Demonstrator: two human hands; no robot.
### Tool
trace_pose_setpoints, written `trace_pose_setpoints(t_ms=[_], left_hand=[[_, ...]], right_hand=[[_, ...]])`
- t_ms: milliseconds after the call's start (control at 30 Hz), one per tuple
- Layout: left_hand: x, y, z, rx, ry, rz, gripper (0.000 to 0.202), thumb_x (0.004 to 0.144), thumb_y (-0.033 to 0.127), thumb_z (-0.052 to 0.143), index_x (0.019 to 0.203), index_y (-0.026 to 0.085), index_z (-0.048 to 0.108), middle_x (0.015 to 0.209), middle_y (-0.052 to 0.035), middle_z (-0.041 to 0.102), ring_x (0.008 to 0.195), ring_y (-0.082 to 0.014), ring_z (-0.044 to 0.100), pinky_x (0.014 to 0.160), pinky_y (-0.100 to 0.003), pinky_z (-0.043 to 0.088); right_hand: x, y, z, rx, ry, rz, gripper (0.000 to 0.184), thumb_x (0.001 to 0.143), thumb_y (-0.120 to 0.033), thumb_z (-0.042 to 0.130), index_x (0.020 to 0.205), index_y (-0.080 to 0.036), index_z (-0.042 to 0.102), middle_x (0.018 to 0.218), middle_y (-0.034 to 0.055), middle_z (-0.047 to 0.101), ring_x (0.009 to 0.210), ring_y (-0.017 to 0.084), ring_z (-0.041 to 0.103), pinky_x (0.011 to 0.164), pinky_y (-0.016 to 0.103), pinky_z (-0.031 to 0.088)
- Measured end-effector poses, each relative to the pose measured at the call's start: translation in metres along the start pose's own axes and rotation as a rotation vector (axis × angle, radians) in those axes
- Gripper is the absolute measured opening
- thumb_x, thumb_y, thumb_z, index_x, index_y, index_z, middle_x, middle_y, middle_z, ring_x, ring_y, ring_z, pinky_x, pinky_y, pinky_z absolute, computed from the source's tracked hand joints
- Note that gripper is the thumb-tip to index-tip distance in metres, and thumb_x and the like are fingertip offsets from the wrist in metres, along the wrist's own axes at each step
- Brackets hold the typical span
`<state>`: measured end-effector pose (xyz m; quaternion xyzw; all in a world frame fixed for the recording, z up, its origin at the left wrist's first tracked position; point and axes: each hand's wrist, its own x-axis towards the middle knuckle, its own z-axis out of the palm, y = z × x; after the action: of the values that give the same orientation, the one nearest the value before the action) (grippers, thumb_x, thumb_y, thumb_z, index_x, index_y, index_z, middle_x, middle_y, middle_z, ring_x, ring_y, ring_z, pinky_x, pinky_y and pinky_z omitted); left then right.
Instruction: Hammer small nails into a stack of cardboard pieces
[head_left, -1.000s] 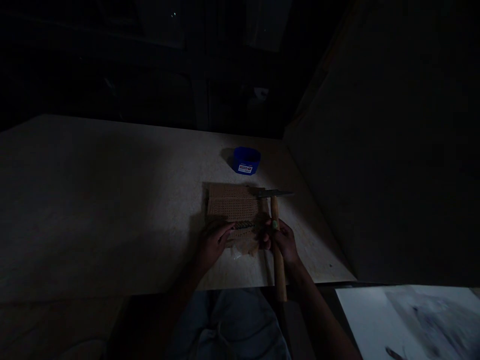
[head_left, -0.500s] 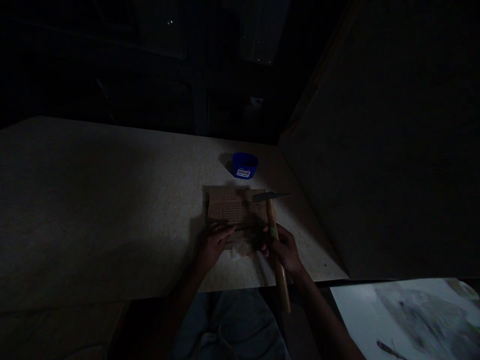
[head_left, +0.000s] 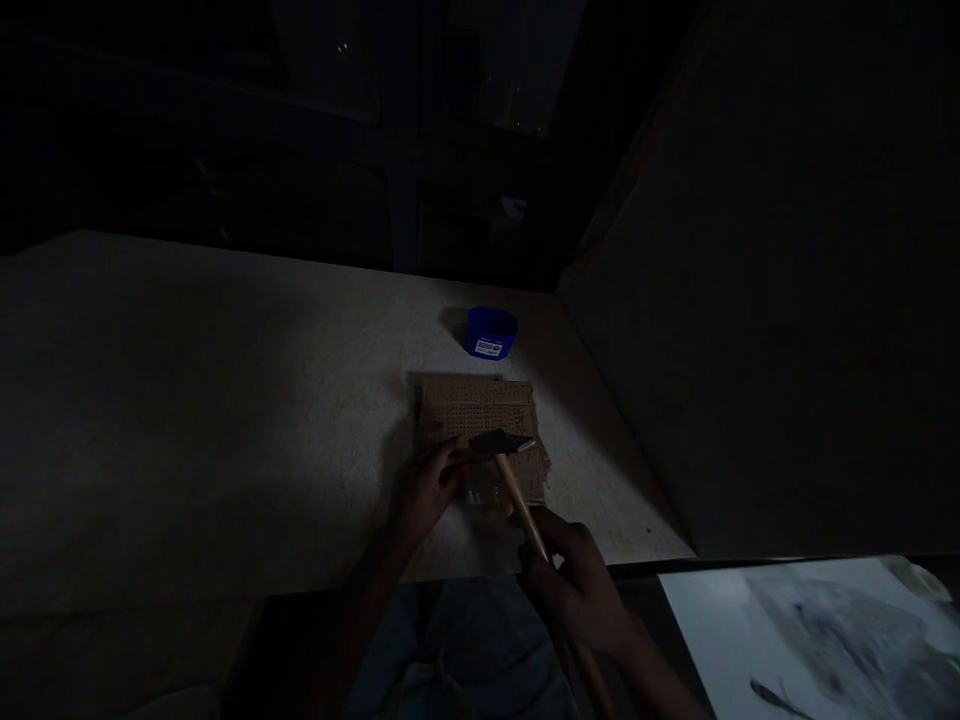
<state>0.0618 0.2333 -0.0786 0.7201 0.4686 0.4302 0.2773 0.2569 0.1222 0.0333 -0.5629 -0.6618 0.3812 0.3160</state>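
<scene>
The scene is very dark. A brown perforated board [head_left: 480, 410] lies flat on the pale table [head_left: 225, 420]. My left hand [head_left: 424, 490] rests on the board's near left edge, fingers curled and pinched around something small I cannot make out. My right hand [head_left: 577, 590] is wrapped round the wooden handle of a hammer [head_left: 517, 505]. The hammer's dark metal head [head_left: 499, 443] sits over the board's near edge, right beside my left fingertips.
A small blue round container [head_left: 490, 332] with a label stands just beyond the board. A dark upright panel [head_left: 750, 350] borders the table on the right. A white printed sheet [head_left: 817, 635] lies at the lower right. My lap in light trousers [head_left: 457, 650] shows below the table's edge.
My right hand has slid back down the handle toward me, and the hammer head has swung from the board's far right corner down to its near edge by my left fingers.
</scene>
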Motion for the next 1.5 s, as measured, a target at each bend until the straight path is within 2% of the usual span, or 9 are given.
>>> trace_pose_setpoints(t_ms=[167,367,500,667,833,1033,1167,1300,1500], left_hand=[[-0.002,-0.003,0.004,-0.004,-0.011,-0.039,0.046,0.082,0.011,0.065,0.126,0.024,0.061,0.106,-0.005,0.075,0.089,-0.0173,0.074,0.085,-0.032,0.06],[0.0,0.0,0.003,-0.016,-0.026,-0.047,0.048,0.081,0.008,0.063,0.126,0.023,0.062,0.106,-0.0055,0.075,0.096,-0.0179,0.072,0.085,-0.032,0.059],[0.003,0.006,0.001,0.057,-0.007,-0.044,0.038,0.079,0.01,0.065,0.114,0.022,0.069,0.098,-0.0046,0.075,0.091,-0.0187,0.071,0.083,-0.032,0.059],[0.003,0.002,0.004,0.05,-0.012,-0.008,0.048,0.081,0.01,0.064,0.126,0.026,0.065,0.111,-0.0045,0.074,0.101,-0.0188,0.069,0.092,-0.033,0.057],[0.002,-0.002,0.006,0.078,0.006,-0.026,0.039,0.08,0.012,0.065,0.117,0.025,0.069,0.104,-0.0047,0.074,0.097,-0.0196,0.07,0.087,-0.034,0.059],[0.004,0.001,0.001,0.044,0.023,0.068,0.037,0.081,0.011,0.065,0.114,0.026,0.072,0.108,-0.0042,0.075,0.101,-0.0196,0.07,0.092,-0.035,0.058],[0.003,0.002,0.002,0.036,0.038,0.06,0.026,0.084,0.017,0.065,0.107,0.025,0.074,0.102,-0.0048,0.076,0.095,-0.0188,0.071,0.087,-0.034,0.059],[0.004,0.003,0.003,0.026,0.029,0.052,0.021,0.088,0.026,0.065,0.107,0.025,0.075,0.101,-0.0055,0.076,0.095,-0.019,0.07,0.087,-0.034,0.058],[0.006,0.003,0.001,0.027,-0.024,0.109,0.019,0.091,0.031,0.064,0.105,0.026,0.076,0.096,-0.0043,0.077,0.09,-0.0183,0.07,0.081,-0.033,0.056]], right_hand=[[0.005,0.006,0.01,-0.089,-0.057,0.105,0.013,0.079,-0.019,0.05,0.083,-0.019,0.063,0.062,-0.0018,0.058,0.054,0.014,0.051,0.05,0.025,0.031],[0.001,0.008,0.009,-0.097,-0.056,0.095,0.023,0.084,-0.026,0.046,0.098,-0.018,0.062,0.06,-0.0032,0.052,0.051,0.015,0.05,0.049,0.026,0.03],[0.004,0.009,0.01,-0.142,-0.107,0.139,0.024,0.082,-0.024,0.047,0.095,-0.016,0.066,0.063,-0.0005,0.057,0.056,0.016,0.054,0.051,0.026,0.031],[0.004,0.01,0.011,-0.075,-0.054,0.104,0.03,0.081,-0.022,0.045,0.099,-0.015,0.068,0.063,-0.0023,0.056,0.057,0.014,0.052,0.052,0.024,0.033],[0.007,0.015,0.012,-0.024,-0.1,0.112,0.029,0.08,-0.021,0.048,0.098,-0.014,0.069,0.071,0.0,0.062,0.065,0.015,0.056,0.056,0.023,0.037],[-0.001,0.02,0.003,0.012,0.094,0.001,0.031,0.075,-0.024,0.051,0.096,-0.016,0.072,0.07,0.0002,0.062,0.065,0.016,0.055,0.059,0.024,0.043],[0.002,0.023,-0.002,0.141,0.117,0.03,0.029,0.072,-0.026,0.053,0.092,-0.016,0.072,0.065,-0.0012,0.06,0.055,0.013,0.052,0.051,0.023,0.042],[0.016,0.031,-0.005,0.348,0.162,0.12,0.034,0.067,-0.028,0.057,0.095,-0.015,0.071,0.056,-0.0046,0.054,0.043,0.011,0.047,0.04,0.021,0.036],[0.056,0.048,-0.008,0.532,0.299,0.159,0.03,0.065,-0.03,0.061,0.092,-0.018,0.065,0.047,-0.0071,0.053,0.036,0.011,0.046,0.035,0.021,0.038]])
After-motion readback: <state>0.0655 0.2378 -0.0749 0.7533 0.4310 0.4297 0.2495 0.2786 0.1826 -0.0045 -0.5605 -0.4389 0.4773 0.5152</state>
